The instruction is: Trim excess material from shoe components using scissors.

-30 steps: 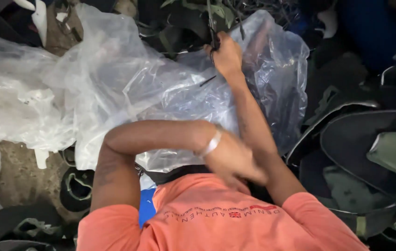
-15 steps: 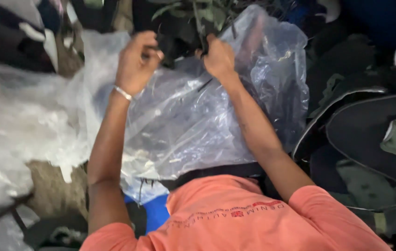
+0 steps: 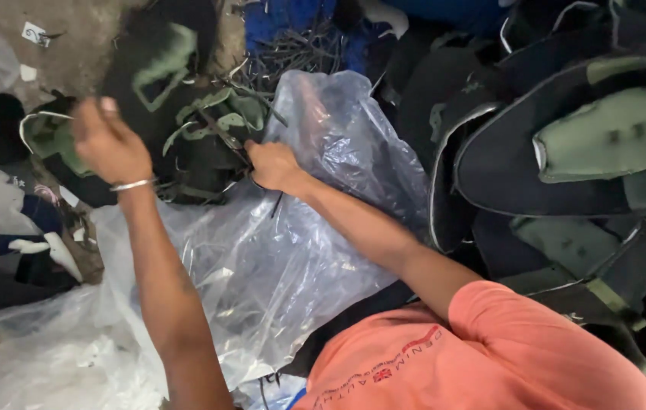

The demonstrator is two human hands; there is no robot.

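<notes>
Right hand [image 3: 271,165] closes its grip on thin dark strips [image 3: 224,140] at the upper edge of a clear crinkled plastic bag [image 3: 277,258]. The strips lie against a bundle of black and green fabric pieces [image 3: 186,121]. Left hand [image 3: 108,140], wearing a silver bangle [image 3: 132,184], hangs raised above the bag's left edge; grip state cannot be told.
</notes>
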